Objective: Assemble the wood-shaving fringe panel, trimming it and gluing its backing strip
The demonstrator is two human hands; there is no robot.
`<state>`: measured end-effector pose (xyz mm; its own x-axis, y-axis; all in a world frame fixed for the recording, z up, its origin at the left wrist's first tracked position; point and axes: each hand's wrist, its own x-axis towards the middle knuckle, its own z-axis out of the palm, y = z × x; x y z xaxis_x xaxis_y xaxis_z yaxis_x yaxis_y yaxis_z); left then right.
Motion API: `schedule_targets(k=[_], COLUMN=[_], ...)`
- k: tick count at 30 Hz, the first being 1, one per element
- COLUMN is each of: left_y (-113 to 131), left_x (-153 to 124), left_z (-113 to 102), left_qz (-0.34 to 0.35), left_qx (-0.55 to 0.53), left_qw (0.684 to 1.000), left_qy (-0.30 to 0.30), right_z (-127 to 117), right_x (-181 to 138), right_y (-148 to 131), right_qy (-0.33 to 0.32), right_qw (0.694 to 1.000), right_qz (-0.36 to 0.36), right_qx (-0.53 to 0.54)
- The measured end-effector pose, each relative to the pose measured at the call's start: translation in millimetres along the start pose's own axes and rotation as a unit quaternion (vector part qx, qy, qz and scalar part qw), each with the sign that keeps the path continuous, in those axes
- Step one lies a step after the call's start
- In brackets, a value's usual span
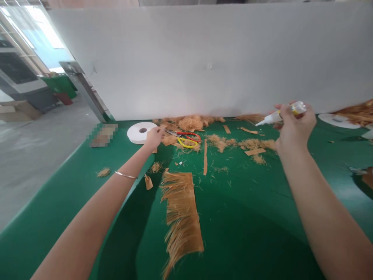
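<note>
My right hand [295, 126] is raised over the table's right side, wrapped around a small white glue bottle [274, 118] whose narrow nozzle points left. My left hand [155, 137] reaches to the back left, between a white ring-shaped roll [134, 133] and the tips of scissors with red and yellow handles [188, 143]. Its fingers are drawn together by some brown scraps [169, 140]; what they hold, if anything, is hidden. In front of me lies a brown fringed strip [183, 212], its frayed side facing left. A small brown tag-like piece [148, 182] rests beside my left forearm.
Tufts of brown fibre [190, 123] and cut slips [205, 157] litter the back of the green table [233, 217]. A white panel [204, 62] stands along its far edge. Another white disc [339, 121] and brown fibre bundles [359, 112] lie at the right.
</note>
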<state>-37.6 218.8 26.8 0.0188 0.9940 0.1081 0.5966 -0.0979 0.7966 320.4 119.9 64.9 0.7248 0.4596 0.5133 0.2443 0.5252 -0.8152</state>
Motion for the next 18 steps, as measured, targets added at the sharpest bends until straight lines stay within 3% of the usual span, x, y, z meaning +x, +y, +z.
schedule_targets(k=[7, 11, 15, 18], left_y=[4.2, 8.7, 13.6, 24.0], left_x=[-26.4, -28.5, -25.6, -28.8], left_z=[-9.1, -23.6, -38.2, -43.6], left_qz=[0.092, 0.090, 0.137, 0.137], left_qx=[0.118, 0.141, 0.240, 0.240], left_qw=[0.987, 0.986, 0.961, 0.961], left_qy=[-0.054, 0.000, -0.014, 0.029], right_z=[7.4, 11.7, 19.0, 25.3], right_x=[-11.0, -16.9, -26.0, -36.1], right_y=[-18.0, -29.6, -35.0, -37.2], right_qy=[-0.101, -0.185, -0.243, -0.282], right_qw=[0.990, 0.975, 0.959, 0.948], right_qz=[0.081, 0.112, 0.129, 0.130], right_qx=[0.051, 0.059, 0.070, 0.070])
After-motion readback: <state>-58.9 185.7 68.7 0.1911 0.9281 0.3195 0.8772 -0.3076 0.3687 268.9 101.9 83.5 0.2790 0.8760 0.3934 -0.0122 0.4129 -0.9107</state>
